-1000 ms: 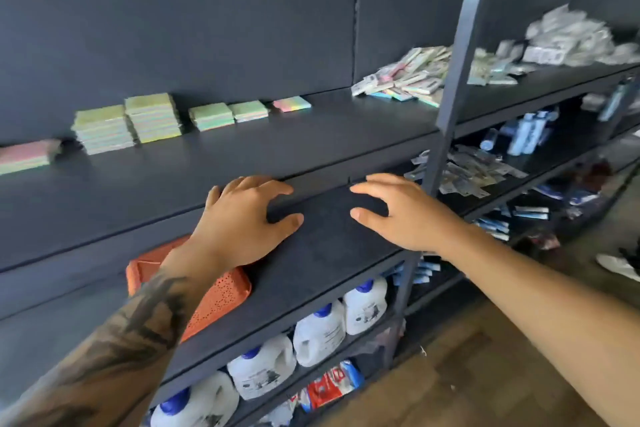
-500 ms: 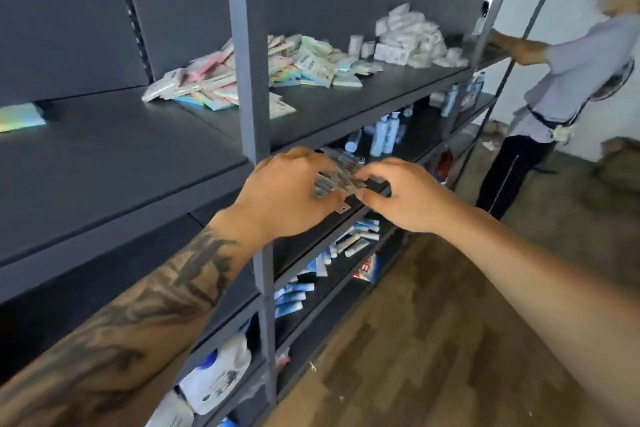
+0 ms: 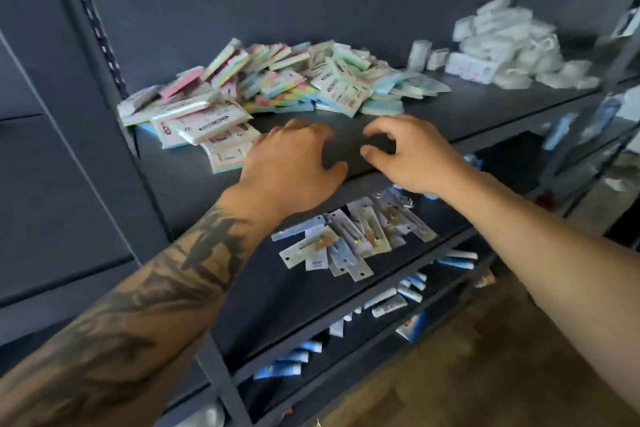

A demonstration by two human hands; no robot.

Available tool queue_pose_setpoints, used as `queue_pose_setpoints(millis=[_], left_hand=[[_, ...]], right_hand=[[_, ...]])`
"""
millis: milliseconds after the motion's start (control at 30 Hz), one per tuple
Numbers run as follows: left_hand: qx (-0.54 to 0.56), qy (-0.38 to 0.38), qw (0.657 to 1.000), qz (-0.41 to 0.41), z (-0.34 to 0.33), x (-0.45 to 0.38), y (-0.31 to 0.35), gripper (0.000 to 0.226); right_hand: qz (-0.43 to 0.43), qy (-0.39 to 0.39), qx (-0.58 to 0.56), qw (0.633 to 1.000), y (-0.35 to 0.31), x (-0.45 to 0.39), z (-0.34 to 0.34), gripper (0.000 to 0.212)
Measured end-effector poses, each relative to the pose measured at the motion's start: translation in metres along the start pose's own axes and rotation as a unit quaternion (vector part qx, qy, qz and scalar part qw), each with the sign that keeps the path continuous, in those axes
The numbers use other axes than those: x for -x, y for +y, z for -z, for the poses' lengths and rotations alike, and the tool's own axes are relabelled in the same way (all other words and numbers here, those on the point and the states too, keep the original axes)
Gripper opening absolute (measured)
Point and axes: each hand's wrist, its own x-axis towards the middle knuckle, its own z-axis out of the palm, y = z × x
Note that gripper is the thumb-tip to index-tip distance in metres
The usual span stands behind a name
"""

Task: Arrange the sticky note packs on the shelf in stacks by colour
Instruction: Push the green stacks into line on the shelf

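Dark shelf [image 3: 433, 114] now shows the unsorted pile of sticky note packs [image 3: 277, 87].

View has moved right from the finished stacks; left hand [image 3: 287, 166] and right hand [image 3: 412, 156] hover near the pile, fingers loosely curled, holding nothing, so sorting continues.

— How's the light?
— Even and fairly bright, seemingly from about 2 o'clock: there is a pale glare at the top right corner, and the white packets [image 3: 512, 42] there are nearly washed out. The dark shelf [image 3: 194, 184] soaks up the rest.
— Shadows?
— Soft ones only. A dim patch lies under the left hand [image 3: 294, 163] and the right hand [image 3: 412, 156], and the lower shelves sink into gloom toward 6 o'clock.
— Sharpness?
— Poor. The sticky note packs [image 3: 263, 87] are smeared, print readable on one or two near 9 o'clock. Motion blur worsens at 3 o'clock.
— Distortion?
— Wide-angle: the uprights [image 3: 104, 55] lean and bow at the edges.
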Motion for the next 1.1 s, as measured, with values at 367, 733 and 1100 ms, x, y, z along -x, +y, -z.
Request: queue_pose_setpoints(millis=[367,733,1100], left_hand=[[-0.16,-0.005,0.963,0.218,-0.015,-0.081,0.02,0.062],[-0.209,-0.002,0.942,0.263,-0.026,-0.144,-0.007,0.064],[-0.315,0.095,0.917,0.225,-0.039,-0.152,-0.029,0.032]], right_hand=[[0.171,-0.026,0.024,0.985,0.078,-0.181,0.017,0.057],[0.224,-0.067,0.138,0.963,0.084,-0.234,-0.01,0.051],[0.241,-0.054,0.091,0.965,0.084,-0.229,-0.005,0.053]])
